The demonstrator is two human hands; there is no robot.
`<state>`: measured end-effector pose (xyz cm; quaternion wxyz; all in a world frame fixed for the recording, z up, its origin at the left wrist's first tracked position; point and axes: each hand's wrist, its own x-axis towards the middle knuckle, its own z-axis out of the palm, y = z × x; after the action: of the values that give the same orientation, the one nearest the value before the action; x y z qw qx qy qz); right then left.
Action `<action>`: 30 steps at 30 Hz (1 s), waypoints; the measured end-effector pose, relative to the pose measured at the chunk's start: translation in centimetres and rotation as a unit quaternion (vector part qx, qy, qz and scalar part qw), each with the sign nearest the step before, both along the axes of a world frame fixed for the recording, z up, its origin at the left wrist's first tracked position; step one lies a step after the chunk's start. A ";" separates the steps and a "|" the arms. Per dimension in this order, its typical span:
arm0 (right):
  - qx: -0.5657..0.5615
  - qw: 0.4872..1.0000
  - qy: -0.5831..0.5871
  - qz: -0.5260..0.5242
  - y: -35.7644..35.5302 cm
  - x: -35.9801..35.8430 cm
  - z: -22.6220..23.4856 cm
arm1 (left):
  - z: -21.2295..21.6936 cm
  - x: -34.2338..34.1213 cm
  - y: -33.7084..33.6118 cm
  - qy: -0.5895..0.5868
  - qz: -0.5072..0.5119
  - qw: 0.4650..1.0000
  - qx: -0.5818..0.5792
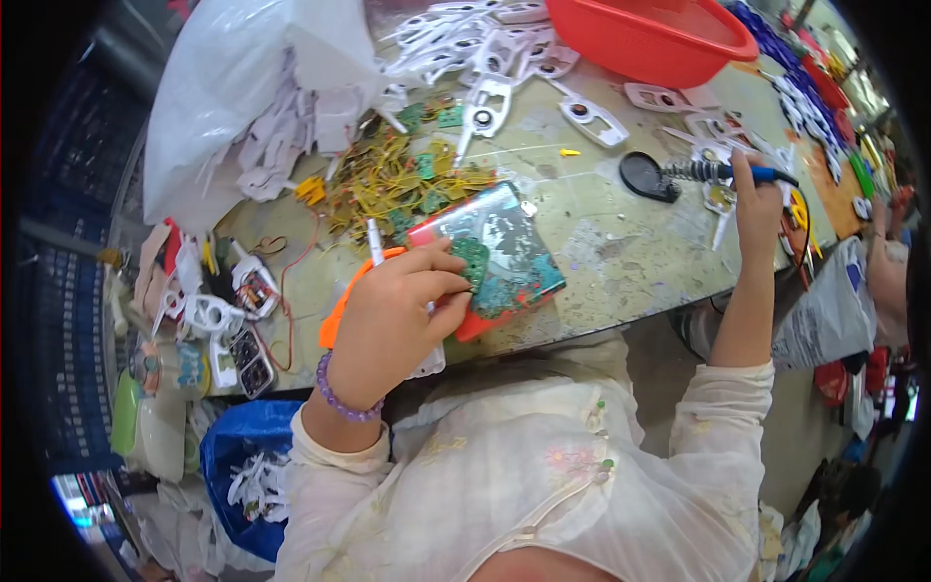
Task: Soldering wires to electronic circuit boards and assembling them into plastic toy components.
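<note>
My left hand (402,306), with a purple bead bracelet at the wrist, pinches a small green circuit board (472,262). The board is over the near left part of a red box with a shiny, stained top (514,238). Out to the right, my right hand (758,209) is closed round the blue handle of a soldering iron (769,175). The iron's front end sits in the coil of a holder (693,172) with a round black dish (645,177). Under my left hand lie an orange piece (339,308) and a white plastic part (430,365), both partly hidden.
Behind the box spreads a heap of boards with yellow wires (388,184). White plastic casings (592,118) lie beyond, near a red basin (659,44) and a clear plastic bag (242,87). A blue bag (228,456) hangs at lower left. Another person's arm (884,262) shows far right.
</note>
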<state>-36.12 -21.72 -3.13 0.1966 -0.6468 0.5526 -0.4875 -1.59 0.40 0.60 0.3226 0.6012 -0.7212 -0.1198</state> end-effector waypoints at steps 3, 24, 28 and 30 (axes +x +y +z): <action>-0.031 0.990 -0.136 -0.022 2.0 2.1 -1.9 | 0.6 -0.3 -0.1 0.019 0.030 0.999 -0.032; 0.377 0.677 -0.390 0.498 14.4 14.2 1.9 | -0.6 2.5 2.6 0.364 -0.113 0.924 0.031; 0.390 0.676 -0.293 0.552 13.4 16.9 3.6 | -0.7 3.0 2.8 0.366 -0.127 0.921 0.037; 0.397 0.685 -0.284 0.540 13.4 18.2 4.9 | -0.8 3.2 2.9 0.368 -0.131 0.920 0.040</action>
<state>-17.89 -8.35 1.81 0.8118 -0.5255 0.1669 -0.1922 1.62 3.29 -0.21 0.5219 0.4273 -0.6187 -0.4028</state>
